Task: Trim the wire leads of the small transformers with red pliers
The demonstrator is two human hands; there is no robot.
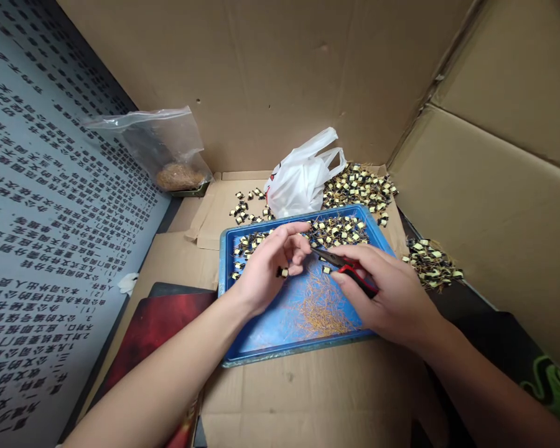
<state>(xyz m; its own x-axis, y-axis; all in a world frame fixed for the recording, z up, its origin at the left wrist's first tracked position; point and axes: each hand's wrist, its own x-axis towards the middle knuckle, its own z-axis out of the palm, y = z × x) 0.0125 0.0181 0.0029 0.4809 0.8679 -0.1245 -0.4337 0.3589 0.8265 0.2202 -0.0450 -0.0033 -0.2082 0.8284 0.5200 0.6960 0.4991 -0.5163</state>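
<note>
Clear zip bag: At the far left, a clump of fine coppery strands is held in the clear zip bag point(180, 177); these could be spilled if the bag were tipped.
Blue tray: On the surface, the blue tray point(261, 356) is set beneath both hands; its contents could be scattered if the rim were caught by a forearm.
Left hand: The left hand point(267, 266) is half curled, and a black-and-yellow coil component point(282, 272) is held loosely at its lower fingers; it could be dropped if those fingers were relaxed.
White plastic bag: Behind the tray, the white plastic bag point(295, 186) is stood close against a far component heap point(360, 186); parts could be dragged along if it were pulled.
Wire clippings: The wire clippings point(324, 308) are strewn over the tray's near middle; a stray end could be picked up with a part.
Needle-nose pliers: The needle-nose pliers point(350, 269) are pointed at the left fingertips; whether anything is gripped in the tips cannot be told. Skin could be nipped by a slip.
Right hand: The pliers' handles are clasped by the right hand point(392, 289), apart from the left; aim could be lost through a loosened grip.
Right component heap: The right component heap point(430, 264) is piled outside the tray; parts could be knocked by the right forearm.
</note>
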